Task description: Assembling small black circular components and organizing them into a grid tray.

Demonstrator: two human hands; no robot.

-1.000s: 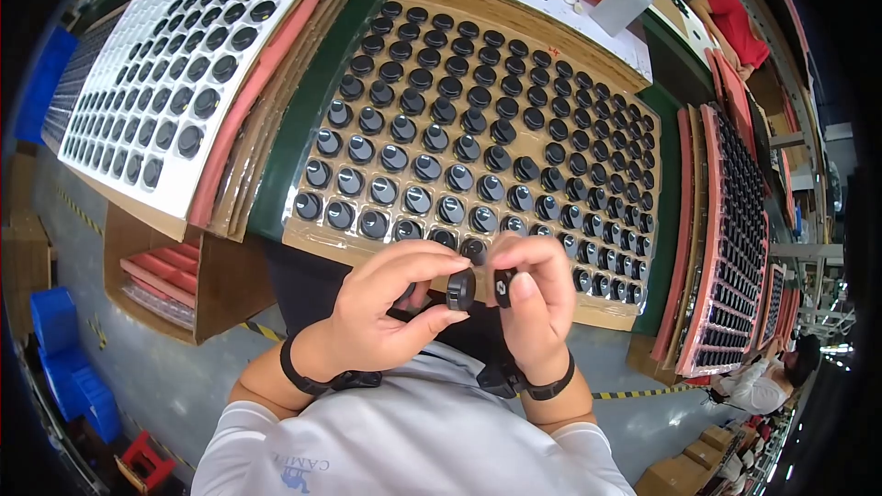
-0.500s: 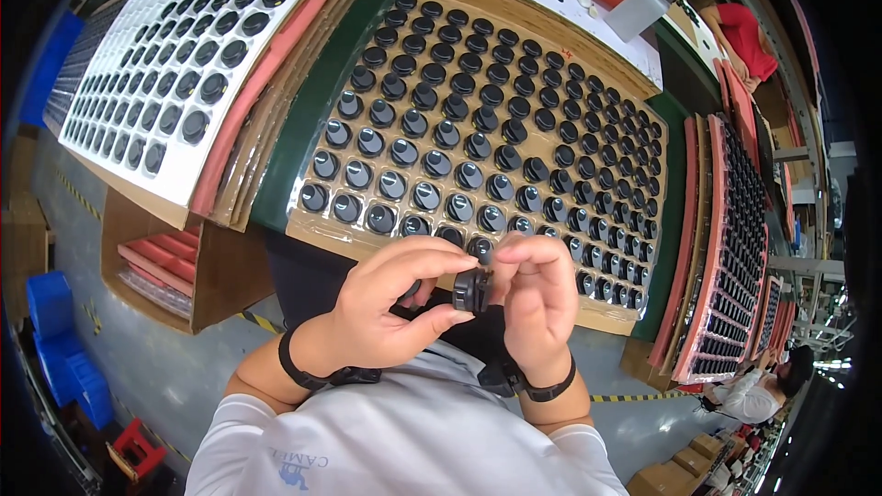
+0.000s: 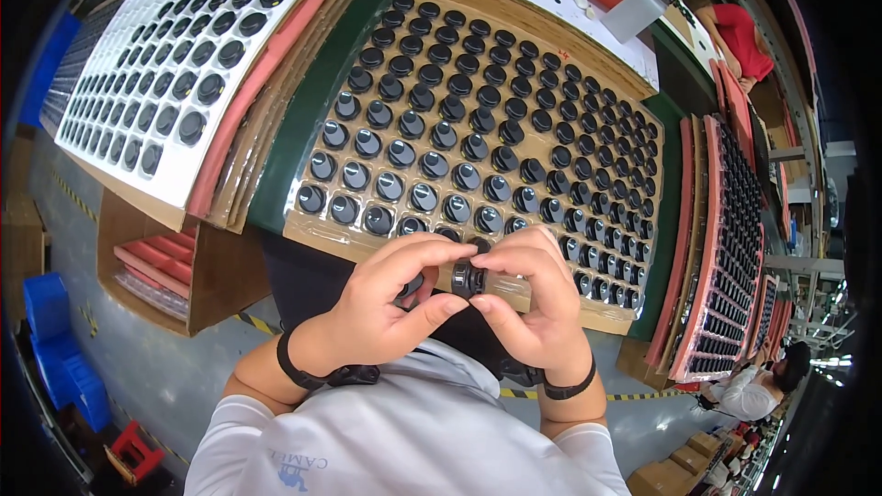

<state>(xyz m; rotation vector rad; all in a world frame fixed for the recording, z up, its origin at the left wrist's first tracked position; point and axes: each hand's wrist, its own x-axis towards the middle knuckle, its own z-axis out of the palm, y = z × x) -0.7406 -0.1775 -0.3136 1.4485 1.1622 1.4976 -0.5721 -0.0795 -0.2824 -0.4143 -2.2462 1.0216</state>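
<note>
Between both hands, in front of my body, is a small black round part (image 3: 468,279) with a ridged side, its exact kind unclear. My left hand (image 3: 381,303) pinches its left side with thumb and fingers. My right hand (image 3: 540,308) closes on its right side, thumb below and fingertips above. A second dark piece (image 3: 411,287) is tucked in the curled fingers of my left hand, mostly hidden. Just beyond the hands lies a clear plastic tray (image 3: 602,317) on brown board, filled with rows of black round parts. Several of its nearer parts show glossy faces.
At left, a white tray (image 3: 175,174) of black parts rests on stacked pink and brown sheets. Another loaded tray (image 3: 726,294) stands at right. A cardboard box (image 3: 216,285) sits low at left. A person in red (image 3: 740,41) is at far right, another (image 3: 749,395) lower right.
My right hand has moved in from beside the part, and its thumb and fingers now close on it. The left hand keeps its grip in nearly the same place.
</note>
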